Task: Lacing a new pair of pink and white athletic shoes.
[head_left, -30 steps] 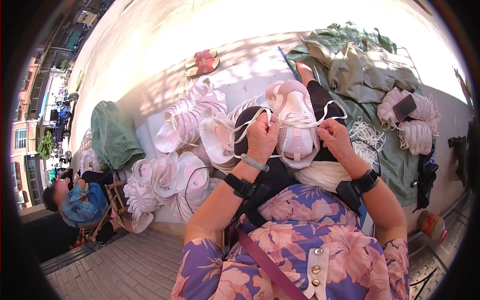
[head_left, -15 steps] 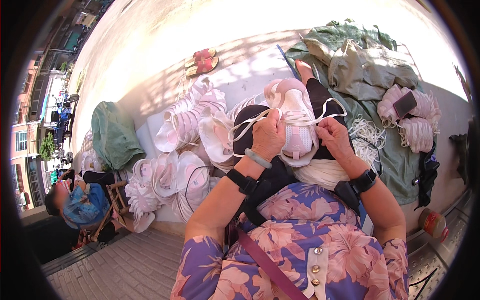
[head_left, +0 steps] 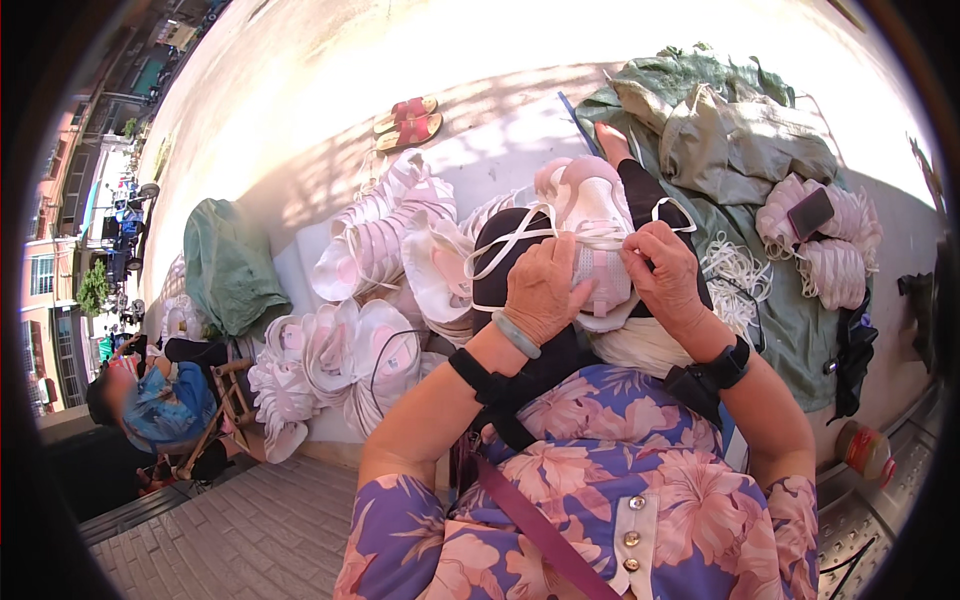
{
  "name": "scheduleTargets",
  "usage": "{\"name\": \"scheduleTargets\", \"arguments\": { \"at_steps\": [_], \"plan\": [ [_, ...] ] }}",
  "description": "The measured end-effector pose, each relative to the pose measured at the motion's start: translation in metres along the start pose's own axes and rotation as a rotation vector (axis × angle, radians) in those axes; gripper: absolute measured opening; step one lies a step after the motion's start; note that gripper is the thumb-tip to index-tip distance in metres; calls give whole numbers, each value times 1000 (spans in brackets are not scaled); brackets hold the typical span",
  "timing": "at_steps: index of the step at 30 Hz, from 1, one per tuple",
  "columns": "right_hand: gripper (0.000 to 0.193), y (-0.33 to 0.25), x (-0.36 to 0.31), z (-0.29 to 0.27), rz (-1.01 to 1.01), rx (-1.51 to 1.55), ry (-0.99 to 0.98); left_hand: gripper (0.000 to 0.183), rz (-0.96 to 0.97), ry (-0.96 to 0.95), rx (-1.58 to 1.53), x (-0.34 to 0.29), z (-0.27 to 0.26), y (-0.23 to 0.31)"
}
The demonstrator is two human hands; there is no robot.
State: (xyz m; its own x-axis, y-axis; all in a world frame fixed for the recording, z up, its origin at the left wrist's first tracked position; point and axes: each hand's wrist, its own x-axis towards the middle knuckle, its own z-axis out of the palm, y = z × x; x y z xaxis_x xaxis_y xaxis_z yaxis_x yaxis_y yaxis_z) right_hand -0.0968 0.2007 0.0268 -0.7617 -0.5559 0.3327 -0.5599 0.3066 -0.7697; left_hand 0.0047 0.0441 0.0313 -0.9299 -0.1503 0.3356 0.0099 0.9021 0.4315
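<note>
Sunlit pavement [head_left: 300,90], probably outdoor concrete.

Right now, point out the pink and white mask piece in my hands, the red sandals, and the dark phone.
pink and white mask piece [head_left: 598,232], head view, on its mesh front between the hands.
red sandals [head_left: 408,118], head view, on the straps.
dark phone [head_left: 810,212], head view, middle of its back.

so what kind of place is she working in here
Probably an outdoor street-side work spot: sunlit pavement, buildings along the left edge, and stacks of white and pink shoe uppers piled on the ground. Both hands work on one upper.
</note>
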Motion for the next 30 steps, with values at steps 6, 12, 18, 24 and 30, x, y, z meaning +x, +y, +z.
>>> {"name": "scheduleTargets", "arguments": {
  "at_steps": [6,12,18,24,30],
  "plan": [
    [4,-16,5,31,-148,-270,-208,41,-175,-58,-99,-11,11,-1],
    [5,-11,8,45,-107,-262,-171,31,-231,10,-276,-14,15,-10],
    [4,-7,13,53,-172,-329,-197,28,-214,23,-366,-15,18,-18],
    [3,-25,20,22,-292,-498,-327,27,-238,0,-338,-14,17,-18],
    [9,-22,-8,-71,-288,-588,-271,24,-112,-18,-170,0,0,3]
  ]
}}
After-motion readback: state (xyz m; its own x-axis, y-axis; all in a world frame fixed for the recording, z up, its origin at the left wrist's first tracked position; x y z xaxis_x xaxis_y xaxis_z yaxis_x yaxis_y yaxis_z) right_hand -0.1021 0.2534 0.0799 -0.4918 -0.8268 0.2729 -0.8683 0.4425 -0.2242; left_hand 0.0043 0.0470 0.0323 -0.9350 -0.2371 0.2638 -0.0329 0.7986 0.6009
